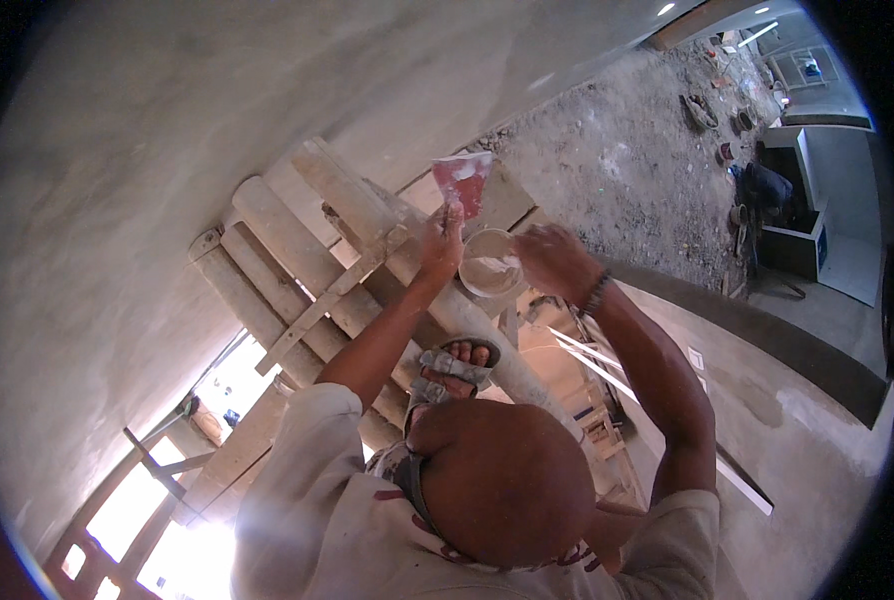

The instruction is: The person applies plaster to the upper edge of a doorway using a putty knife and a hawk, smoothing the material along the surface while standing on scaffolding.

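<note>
My left hand (441,240) is closed round the handle of a wide red putty knife (462,185), its blade pointing away from me with whitish paste along the edge. Just right of that hand is a round pale tub (470,285) with paste (495,272) inside. My right hand (557,262) is at the tub's right rim with its fingers bent inward. Whether those fingers grip the rim or a small tool in the paste is hidden. Below the tub, a foot in a strapped sandal (457,365) rests on the boards.
Thick round poles (297,235) with a wooden crosspiece (332,300) lie beneath me, beside a smooth plastered wall (217,100). Far below at the right, the rough dirt floor (617,160) holds scattered buckets and debris. Long white strips (607,370) slant down on the right.
</note>
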Demonstrator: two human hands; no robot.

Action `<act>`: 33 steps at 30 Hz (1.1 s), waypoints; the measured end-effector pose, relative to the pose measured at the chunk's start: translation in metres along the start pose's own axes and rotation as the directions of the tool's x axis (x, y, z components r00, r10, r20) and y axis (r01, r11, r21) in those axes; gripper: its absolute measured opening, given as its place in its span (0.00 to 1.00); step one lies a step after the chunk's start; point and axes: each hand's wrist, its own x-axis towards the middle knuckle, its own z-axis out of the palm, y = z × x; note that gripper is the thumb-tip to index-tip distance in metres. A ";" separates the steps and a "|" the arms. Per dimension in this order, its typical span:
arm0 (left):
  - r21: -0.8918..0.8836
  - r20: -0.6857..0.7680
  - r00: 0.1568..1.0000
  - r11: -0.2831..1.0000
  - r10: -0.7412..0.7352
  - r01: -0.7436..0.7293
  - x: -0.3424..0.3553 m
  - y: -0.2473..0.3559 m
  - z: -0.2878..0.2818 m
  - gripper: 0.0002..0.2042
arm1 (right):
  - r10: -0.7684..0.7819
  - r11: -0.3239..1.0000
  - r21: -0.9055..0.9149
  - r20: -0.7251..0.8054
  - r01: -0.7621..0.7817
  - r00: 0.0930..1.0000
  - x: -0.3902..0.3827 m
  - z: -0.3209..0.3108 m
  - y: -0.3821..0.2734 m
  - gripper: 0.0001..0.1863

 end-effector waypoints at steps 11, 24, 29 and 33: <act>0.307 0.242 0.937 0.936 -0.253 0.173 0.023 -0.040 0.017 0.29 | 0.257 0.958 0.158 -0.102 -0.239 0.961 -0.033 0.021 0.003 0.05; 0.352 0.215 0.795 0.715 0.567 -0.604 0.000 -0.031 0.044 0.16 | 0.313 0.949 0.019 -0.143 -0.313 0.939 -0.072 0.037 -0.009 0.13; 0.264 0.206 0.812 0.768 0.547 -0.584 -0.006 -0.029 0.037 0.16 | 0.392 0.897 0.254 -0.072 -0.363 0.917 -0.086 0.062 -0.013 0.14; 0.014 0.152 0.841 0.850 0.518 -0.526 -0.010 -0.024 0.044 0.16 | 0.497 0.776 0.476 -0.057 -0.414 0.866 -0.097 0.076 -0.024 0.14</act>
